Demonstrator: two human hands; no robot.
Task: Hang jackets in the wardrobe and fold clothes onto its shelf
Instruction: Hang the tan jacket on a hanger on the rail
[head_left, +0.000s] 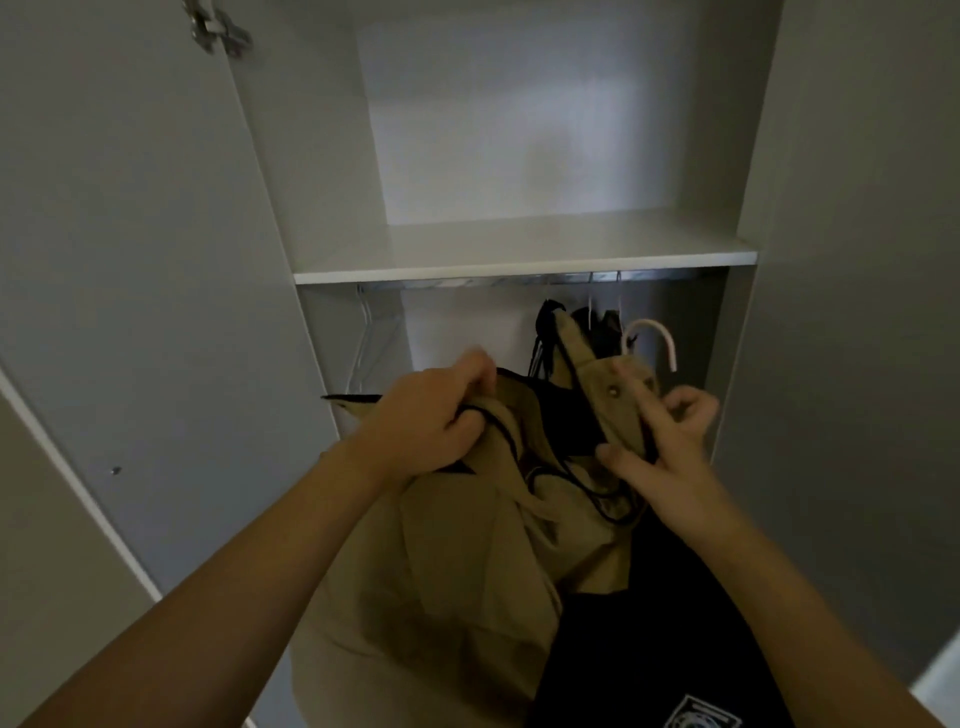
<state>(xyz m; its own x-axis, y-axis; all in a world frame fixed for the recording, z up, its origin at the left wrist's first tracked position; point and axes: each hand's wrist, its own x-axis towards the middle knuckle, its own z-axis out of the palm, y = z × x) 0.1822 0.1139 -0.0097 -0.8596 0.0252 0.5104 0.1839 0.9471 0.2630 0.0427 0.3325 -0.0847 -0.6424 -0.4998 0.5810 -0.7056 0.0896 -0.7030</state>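
both arms stretched up mid-frame, left hand (426, 410) fist bunched round tan jacket (467, 545) shoulder, right hand (660, 441) pinching its collar, fingers half spread, white hanger hook (657, 338) just above, shelf (524, 260) overhead

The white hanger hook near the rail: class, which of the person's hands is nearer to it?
The right hand is nearer: it holds the tan jacket's collar just below the white hanger hook. The left hand grips the jacket well off to the hook's left.
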